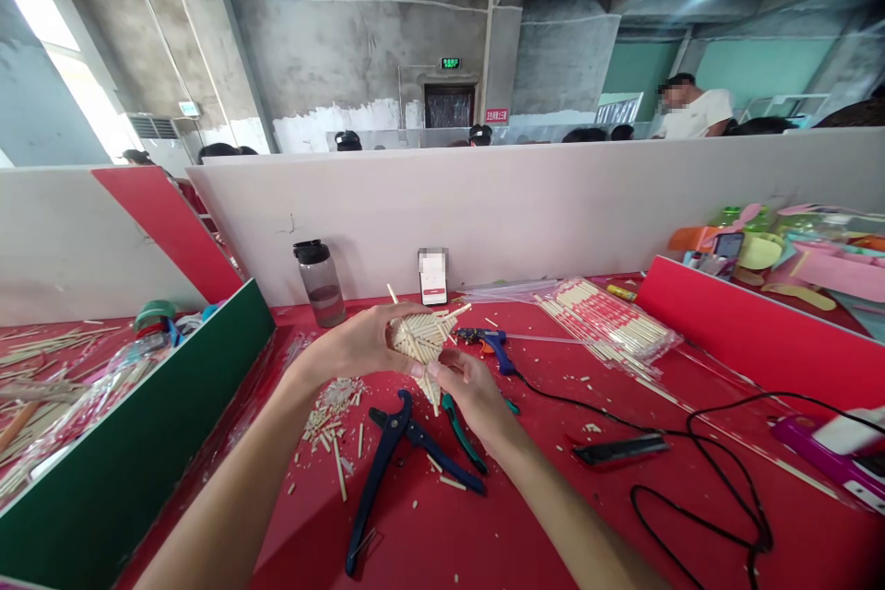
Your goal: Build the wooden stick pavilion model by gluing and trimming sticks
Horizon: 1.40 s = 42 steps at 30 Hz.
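Above the red table, a pale structure made of thin wooden sticks [420,336] is held up between both hands. My left hand [370,341] wraps round its left side, with the thumb underneath. My right hand [470,383] pinches at its lower right edge, by a stick that points downward. Beneath the hands lie a dark blue cutter [394,429] with spread handles and green-handled pliers [462,433], partly hidden by my right hand. A blue glue gun [494,348] rests just beyond my right hand.
Behind stand a water bottle [321,284] and a phone [433,278]. Bundled sticks [615,318] lie right, near a black knife [620,449] and a looping cable [698,438]. Stick scraps [332,415] lie left. Green [138,442] and red [761,332] dividers flank the table.
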Available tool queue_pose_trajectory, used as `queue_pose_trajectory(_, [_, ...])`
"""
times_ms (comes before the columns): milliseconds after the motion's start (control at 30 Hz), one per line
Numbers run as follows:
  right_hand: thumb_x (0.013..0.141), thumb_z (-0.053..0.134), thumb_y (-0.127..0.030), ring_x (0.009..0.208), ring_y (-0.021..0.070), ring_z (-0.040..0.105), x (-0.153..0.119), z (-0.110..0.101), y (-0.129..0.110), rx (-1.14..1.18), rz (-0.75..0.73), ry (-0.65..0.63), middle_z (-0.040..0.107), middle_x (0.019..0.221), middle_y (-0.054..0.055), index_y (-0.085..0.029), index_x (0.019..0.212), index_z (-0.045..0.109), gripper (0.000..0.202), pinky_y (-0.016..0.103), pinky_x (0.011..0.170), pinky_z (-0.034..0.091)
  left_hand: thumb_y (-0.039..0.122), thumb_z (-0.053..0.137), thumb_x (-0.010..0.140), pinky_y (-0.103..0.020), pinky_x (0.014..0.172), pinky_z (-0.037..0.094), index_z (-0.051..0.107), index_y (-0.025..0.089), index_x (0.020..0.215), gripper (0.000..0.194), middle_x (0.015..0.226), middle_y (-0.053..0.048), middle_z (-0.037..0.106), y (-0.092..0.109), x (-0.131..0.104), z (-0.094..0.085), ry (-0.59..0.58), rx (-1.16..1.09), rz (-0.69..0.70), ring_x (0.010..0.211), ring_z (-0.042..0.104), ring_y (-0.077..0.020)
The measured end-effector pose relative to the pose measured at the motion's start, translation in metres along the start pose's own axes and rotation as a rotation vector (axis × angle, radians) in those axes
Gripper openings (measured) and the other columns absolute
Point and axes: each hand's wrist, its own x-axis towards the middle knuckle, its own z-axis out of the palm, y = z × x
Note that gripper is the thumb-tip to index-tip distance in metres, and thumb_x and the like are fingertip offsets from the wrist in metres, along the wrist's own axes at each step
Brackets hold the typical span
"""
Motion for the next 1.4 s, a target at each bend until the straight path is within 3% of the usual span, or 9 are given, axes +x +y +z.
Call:
queue_pose_trajectory(267, [0.076,0.071,-0.042,0.089,0.0247,0.067,0.003,-0.003,0.012,0.014,0.021,0.031,0.075,0.09,0.007,-0.017,0.091,0.071,0.03,0.034,0.083,0.049,0.038,0.084,0.067,-0.036,0.083,0.053,0.056,0.024,0.139,0.078,0.114,-0.006,0.072,-0.008,0.007,0.009,-0.025,-0.027,0.032,0.097,0.067,-0.0251])
queue_pose_trajectory(567, [0.08,0.071,-0.046,0.078,0.0175,0.063,0.0,-0.006,0.0,0.359,0.094,-0.012,0.071,0.087,0.006,-0.017,0.086,0.069,0.029,0.029,0.075,0.048,0.035,0.084,0.071,-0.038,0.092,0.051,0.054,0.023,0.138,0.075,0.121,-0.007,0.07,-0.003,0.002,-0.002,-0.05,-0.154,0.064,0.109,0.065,-0.0267])
queue_pose_trajectory(700, [0.078,0.072,-0.045,0.077,0.0171,0.062,0.001,-0.005,-0.001,0.29,0.092,-0.055,0.07,0.085,0.005,-0.017,0.09,0.07,0.031,0.029,0.074,0.048,0.036,0.083,0.071,-0.035,0.086,0.052,0.053,0.023,0.14,0.077,0.122,-0.008,0.07,-0.003,0.0,-0.003,-0.045,-0.138,0.043,0.106,0.066,-0.0266])
queue_pose_trajectory(833, [0.075,0.073,-0.042,0.072,0.019,0.063,0.005,-0.002,0.007,0.122,0.067,0.004,0.072,0.081,0.004,-0.016,0.09,0.072,0.03,0.031,0.072,0.048,0.035,0.085,0.069,-0.034,0.083,0.053,0.053,0.023,0.141,0.08,0.123,-0.008,0.069,-0.006,0.003,0.001,-0.054,-0.144,0.054,0.106,0.065,-0.027])
queue_pose_trajectory(1033, [0.077,0.069,-0.041,0.078,0.0223,0.066,0.009,-0.004,0.013,0.025,0.012,0.003,0.074,0.083,0.006,-0.016,0.089,0.072,0.027,0.031,0.072,0.05,0.033,0.086,0.066,-0.034,0.088,0.052,0.053,0.024,0.141,0.082,0.127,-0.009,0.067,-0.018,0.008,0.004,-0.052,-0.158,0.058,0.105,0.064,-0.0258])
queue_pose_trajectory(1133, [0.08,0.068,-0.047,0.075,0.0205,0.065,0.011,-0.006,0.016,0.088,0.075,-0.013,0.074,0.086,0.006,-0.016,0.095,0.073,0.034,0.03,0.067,0.049,0.034,0.083,0.068,-0.032,0.085,0.052,0.054,0.022,0.14,0.078,0.122,-0.008,0.069,-0.028,0.011,0.005,-0.005,-0.124,0.024,0.1,0.065,-0.0238])
queue_pose_trajectory(1233, [0.078,0.072,-0.051,0.083,0.021,0.067,0.012,-0.008,0.021,0.183,0.121,0.064,0.073,0.103,0.009,-0.018,0.112,0.069,0.048,0.031,0.071,0.052,0.038,0.082,0.069,-0.029,0.079,0.051,0.057,0.019,0.137,0.075,0.113,-0.007,0.071,-0.039,0.017,0.01,0.121,-0.084,-0.074,0.091,0.064,-0.0209])
queue_pose_trajectory(1333, [0.072,0.08,-0.045,0.092,0.023,0.069,0.013,-0.01,0.027,0.097,0.069,0.142,0.069,0.121,0.01,-0.021,0.127,0.061,0.063,0.035,0.079,0.056,0.043,0.082,0.068,-0.03,0.079,0.05,0.059,0.017,0.133,0.073,0.108,-0.008,0.071,-0.048,0.021,0.013,0.232,-0.084,-0.151,0.089,0.063,-0.0213])
queue_pose_trajectory(1400, [0.074,0.079,-0.041,0.098,0.0247,0.069,0.013,-0.011,0.031,-0.006,-0.018,0.103,0.069,0.12,0.01,-0.021,0.128,0.061,0.06,0.037,0.086,0.056,0.046,0.081,0.069,-0.031,0.082,0.049,0.06,0.017,0.132,0.072,0.111,-0.009,0.07,-0.052,0.02,0.011,0.245,-0.138,-0.168,0.094,0.062,-0.0228])
